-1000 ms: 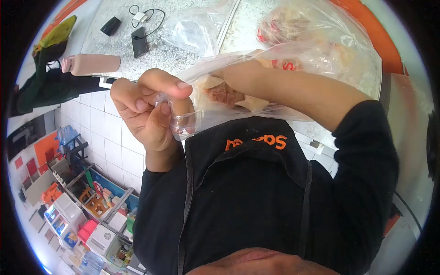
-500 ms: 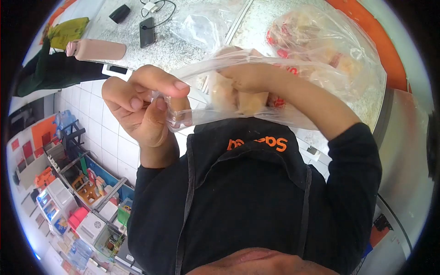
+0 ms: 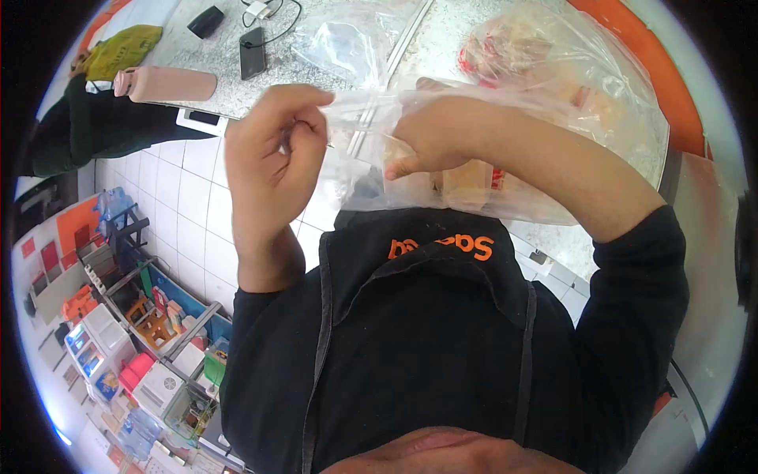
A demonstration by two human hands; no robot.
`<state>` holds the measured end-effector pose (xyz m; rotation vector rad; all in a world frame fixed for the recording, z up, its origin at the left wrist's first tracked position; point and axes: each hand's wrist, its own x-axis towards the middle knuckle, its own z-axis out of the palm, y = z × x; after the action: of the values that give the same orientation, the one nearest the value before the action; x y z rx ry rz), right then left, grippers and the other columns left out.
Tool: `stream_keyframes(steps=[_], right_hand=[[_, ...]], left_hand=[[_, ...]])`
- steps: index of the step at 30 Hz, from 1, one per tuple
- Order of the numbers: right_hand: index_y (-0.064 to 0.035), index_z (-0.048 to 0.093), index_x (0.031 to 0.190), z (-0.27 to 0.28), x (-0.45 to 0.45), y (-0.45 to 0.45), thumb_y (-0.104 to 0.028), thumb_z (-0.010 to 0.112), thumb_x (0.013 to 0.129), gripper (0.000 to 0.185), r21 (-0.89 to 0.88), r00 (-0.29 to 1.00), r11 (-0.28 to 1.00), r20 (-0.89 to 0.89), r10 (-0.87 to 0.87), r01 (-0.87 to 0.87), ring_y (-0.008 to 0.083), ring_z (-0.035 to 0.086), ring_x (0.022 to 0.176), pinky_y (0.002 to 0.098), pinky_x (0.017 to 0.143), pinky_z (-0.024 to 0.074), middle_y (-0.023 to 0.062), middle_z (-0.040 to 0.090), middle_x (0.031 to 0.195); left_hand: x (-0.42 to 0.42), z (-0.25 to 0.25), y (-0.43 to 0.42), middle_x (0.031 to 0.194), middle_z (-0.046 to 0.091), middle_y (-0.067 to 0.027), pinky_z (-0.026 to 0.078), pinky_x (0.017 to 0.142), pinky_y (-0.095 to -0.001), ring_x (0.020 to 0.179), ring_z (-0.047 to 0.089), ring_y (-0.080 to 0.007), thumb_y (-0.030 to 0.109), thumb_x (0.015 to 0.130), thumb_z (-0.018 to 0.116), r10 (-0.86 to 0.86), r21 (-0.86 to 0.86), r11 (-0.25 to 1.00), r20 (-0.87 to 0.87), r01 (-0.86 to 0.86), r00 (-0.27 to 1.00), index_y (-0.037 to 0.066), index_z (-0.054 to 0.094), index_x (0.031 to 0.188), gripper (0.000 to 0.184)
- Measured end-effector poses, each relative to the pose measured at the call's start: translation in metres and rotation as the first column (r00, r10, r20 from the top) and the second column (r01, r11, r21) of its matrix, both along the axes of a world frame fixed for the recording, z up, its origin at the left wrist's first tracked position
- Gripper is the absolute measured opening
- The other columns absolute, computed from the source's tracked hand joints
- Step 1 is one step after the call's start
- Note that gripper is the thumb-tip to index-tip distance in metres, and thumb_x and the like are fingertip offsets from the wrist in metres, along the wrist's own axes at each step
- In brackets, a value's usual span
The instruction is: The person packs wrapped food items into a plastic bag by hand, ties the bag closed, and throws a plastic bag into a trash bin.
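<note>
A: Who holds what at the worktable?

B: A person in a dark apron [image 3: 426, 332] draws clear film between two bare hands at the centre of the frame. The left hand [image 3: 276, 166], left of centre, has its fingers curled closed, the edge of a clear plastic bag [image 3: 537, 207] stretched from their tips. The right hand [image 3: 438, 134], at centre, reaches into or behind the film, thumb toward the viewer; its other fingers are mostly hidden, so whether it grips anything cannot be told.

A: And the contents?

B: A pale tan piece [image 3: 467, 186] sits behind the film at centre, just below the right wrist. A larger clear bag [image 3: 576, 75] of red-printed packs rests on the table [image 3: 209, 67] at upper right; where one film ends and the other begins is unclear.

A: How far along?

B: Partway, by the look of it. The tan piece appears bagged already, while no knot or seal shows at the stretched edge.

A: Nearby?

B: A pink bottle [image 3: 174, 84] and a phone [image 3: 253, 54], upper left; a person in dark clothing [image 3: 71, 130] at the left edge.
</note>
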<state>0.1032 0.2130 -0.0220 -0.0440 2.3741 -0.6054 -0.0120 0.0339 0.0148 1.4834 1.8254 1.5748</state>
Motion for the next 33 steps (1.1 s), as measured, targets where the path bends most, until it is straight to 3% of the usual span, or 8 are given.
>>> stream_keyframes(steps=[2, 7, 11, 15, 17, 27, 29, 33], right_hand=[[0.0014, 0.066, 0.103, -0.007, 0.003, -0.001, -0.059, 0.052, 0.088, 0.064, 0.088, 0.997, 0.993, 0.02, 0.073, -0.074, 0.0353, 0.062, 0.101, 0.0468, 0.087, 0.0468, 0.0213, 0.064, 0.106], [-0.0028, 0.069, 0.086, -0.033, 0.019, 0.001, -0.047, 0.056, 0.087, 0.046, 0.221, 0.963, 0.968, -0.214, 0.165, -0.117, 0.0304, 0.064, 0.092, 0.0432, 0.081, 0.0484, 0.0155, 0.067, 0.096], [-0.0087, 0.07, 0.079, -0.053, 0.039, 0.008, -0.04, 0.058, 0.083, 0.034, 0.367, 0.659, 0.928, -0.683, 0.315, -0.063, 0.0227, 0.061, 0.095, 0.0377, 0.078, 0.0475, 0.0086, 0.068, 0.088], [-0.0108, 0.071, 0.08, -0.022, 0.049, 0.008, -0.041, 0.058, 0.083, 0.033, 0.396, 0.741, 0.91, -0.573, 0.349, -0.122, 0.0204, 0.059, 0.101, 0.0358, 0.081, 0.0455, 0.0066, 0.068, 0.088], [-0.0116, 0.072, 0.082, -0.011, 0.05, 0.002, -0.044, 0.061, 0.081, 0.034, 0.368, 0.894, 0.92, -0.355, 0.275, -0.136, 0.0214, 0.059, 0.1, 0.039, 0.081, 0.0456, 0.0063, 0.068, 0.091], [-0.0105, 0.07, 0.098, -0.007, 0.091, 0.013, -0.043, 0.069, 0.078, 0.038, 0.321, 0.928, 0.944, -0.37, 0.05, 0.077, 0.0239, 0.058, 0.106, 0.0416, 0.087, 0.045, 0.0106, 0.065, 0.101], [-0.008, 0.066, 0.105, 0.01, 0.105, 0.022, -0.033, 0.074, 0.076, 0.039, -0.077, 0.735, 0.995, -0.67, -0.098, 0.063, 0.0247, 0.057, 0.109, 0.0405, 0.091, 0.0445, 0.01, 0.063, 0.109], [-0.0017, 0.062, 0.099, 0.078, 0.141, 0.11, -0.019, 0.064, 0.085, 0.022, -0.572, 0.258, 0.742, -0.703, -0.663, 0.349, 0.0152, 0.059, 0.093, 0.0283, 0.085, 0.0457, 0.0052, 0.064, 0.096]], left_hand=[[0.0, 0.002, 0.003, 0.061, 0.06, -0.0066, 0.044, 0.059, -0.0374, 0.05, 0.053, -0.016, 0.027, 0.077, 0.073, 0.066, -0.511, 0.802, -0.44, -0.31, 0.896, 0.007, 0.064, 0.086, 0.024], [0.019, -0.036, 0.03, 0.087, 0.055, -0.0061, 0.034, 0.079, -0.0491, 0.092, 0.051, -0.0273, 0.055, 0.054, 0.081, 0.118, -0.263, 0.75, -0.85, -0.607, 0.514, 0.009, 0.068, 0.088, 0.059], [0.01, -0.073, 0.045, 0.108, 0.053, -0.0099, 0.037, 0.077, -0.0501, 0.104, 0.047, -0.0303, 0.046, 0.067, 0.078, 0.001, -0.487, 0.666, -0.757, -0.565, 0.653, 0.009, 0.07, 0.094, 0.046], [-0.014, -0.124, 0.04, 0.104, 0.06, -0.0143, 0.043, 0.075, -0.0506, 0.098, 0.055, -0.0339, 0.024, 0.075, 0.069, 0.132, -0.223, 0.787, -0.85, -0.575, 0.51, 0.007, 0.069, 0.087, 0.02], [-0.025, -0.111, 0.042, 0.09, 0.064, -0.0202, 0.046, 0.072, -0.0497, 0.09, 0.06, -0.0397, 0.012, 0.073, 0.062, 0.208, -0.578, 0.7, -0.397, -0.419, 0.894, 0.004, 0.065, 0.086, 0.016], [0.001, -0.074, 0.026, 0.07, 0.059, -0.0204, 0.045, 0.061, -0.0446, 0.068, 0.06, -0.0412, 0.009, 0.076, 0.059, 0.256, -0.434, 0.791, -0.407, -0.432, 0.877, 0.004, 0.056, 0.088, 0.014], [0.002, -0.07, 0.015, 0.067, 0.059, -0.0157, 0.045, 0.058, -0.039, 0.061, 0.06, -0.0318, 0.008, 0.08, 0.057, 0.158, -0.513, 0.756, -0.459, -0.406, 0.875, 0.002, 0.056, 0.088, 0.01], [0.008, -0.071, 0.012, 0.066, 0.054, -0.0001, 0.039, 0.058, -0.0226, 0.063, 0.051, -0.0072, 0.002, 0.086, 0.05, 0.137, -0.62, 0.784, 0.15, -0.014, 0.979, 0.002, 0.06, 0.088, 0.01]])
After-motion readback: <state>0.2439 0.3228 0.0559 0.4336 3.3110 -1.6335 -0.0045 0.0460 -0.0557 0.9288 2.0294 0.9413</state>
